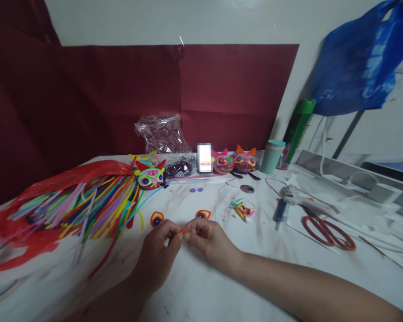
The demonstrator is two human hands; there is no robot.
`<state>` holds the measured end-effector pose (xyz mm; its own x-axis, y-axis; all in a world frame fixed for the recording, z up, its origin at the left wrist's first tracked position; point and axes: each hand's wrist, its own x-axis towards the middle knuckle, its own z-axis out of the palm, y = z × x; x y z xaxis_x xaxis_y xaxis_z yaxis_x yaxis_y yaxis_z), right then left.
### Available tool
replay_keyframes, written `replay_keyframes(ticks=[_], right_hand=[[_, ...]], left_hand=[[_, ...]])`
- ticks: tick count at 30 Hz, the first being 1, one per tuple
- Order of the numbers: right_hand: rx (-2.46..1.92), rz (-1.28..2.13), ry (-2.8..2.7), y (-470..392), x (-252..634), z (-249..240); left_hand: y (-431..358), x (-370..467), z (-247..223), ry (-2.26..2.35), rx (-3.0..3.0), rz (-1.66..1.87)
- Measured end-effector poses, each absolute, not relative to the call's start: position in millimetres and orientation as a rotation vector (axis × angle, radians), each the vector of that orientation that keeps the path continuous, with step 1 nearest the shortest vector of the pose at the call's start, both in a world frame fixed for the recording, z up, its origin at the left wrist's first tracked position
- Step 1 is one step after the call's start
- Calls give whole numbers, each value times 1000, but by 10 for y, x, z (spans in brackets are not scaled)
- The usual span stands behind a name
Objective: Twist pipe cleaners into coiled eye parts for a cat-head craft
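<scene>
My left hand (158, 252) and my right hand (212, 243) meet at the middle of the table. Between their fingertips is a short piece of orange pipe cleaner (183, 231), mostly covered by the fingers. Both hands are closed in a pinch on it. Just beyond the left hand lies an orange-rimmed eye shape (157, 219) with a dark blue centre. A matching eye shape (202, 215) rests past the right hand's fingers, partly hidden by them. Two small purple discs (196, 190) lie farther back.
Many coloured pipe cleaners (97, 205) spread over red plastic at left. Decorated animal heads (150, 178) stand along the back, with a green-lidded canister (272, 156). At right are a glue gun (302, 201), red-handled scissors (329, 232) and cables. A small colourful scrap bundle (243, 210) lies nearer.
</scene>
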<state>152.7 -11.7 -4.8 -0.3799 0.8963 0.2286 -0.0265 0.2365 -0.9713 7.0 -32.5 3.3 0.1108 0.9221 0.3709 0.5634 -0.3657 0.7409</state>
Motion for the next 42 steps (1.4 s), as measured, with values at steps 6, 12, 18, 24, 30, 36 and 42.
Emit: replay_keyframes(ticks=[6, 12, 18, 24, 30, 36, 42], right_hand=[[-880, 1099, -1678, -189, 1531, -80], [-865, 647, -2160, -111, 1639, 25], [-739, 382, -2552, -70, 1724, 165], [-921, 941, -1962, -93, 1611, 56], [-917, 1161, -1646, -177, 1517, -51], [-943, 943, -1816, -163, 1562, -57], [-809, 1240, -1710, -36, 1577, -88]], left_hand=[[-341, 101, -18, 1475, 1852, 1084], [-276, 74, -32, 1454, 1985, 912], [-284, 76, -105, 1437, 2156, 864], [-287, 80, -49, 1498, 1933, 1076], [-346, 108, -13, 1514, 1912, 1203], [-329, 137, -13, 1559, 1862, 1108], [-244, 119, 20, 1397, 1680, 988]])
